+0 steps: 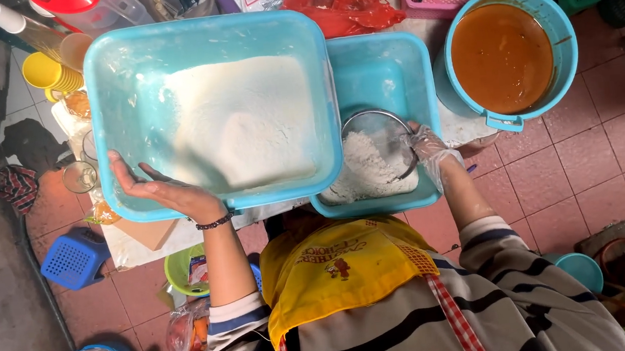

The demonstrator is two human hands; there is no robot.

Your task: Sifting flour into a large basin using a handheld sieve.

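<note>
Left hand (165, 191), grip clamped on big tub's (115, 110) near rim; right hand (429, 153), gloved, grips sieve (377, 127) rim over flour (366, 174) in small tub (408, 59), just right.

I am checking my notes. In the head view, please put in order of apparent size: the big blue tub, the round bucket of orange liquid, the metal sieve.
1. Big blue tub, raised nearer the camera, so its lead is partly unsure.
2. Round bucket.
3. Metal sieve.
</note>
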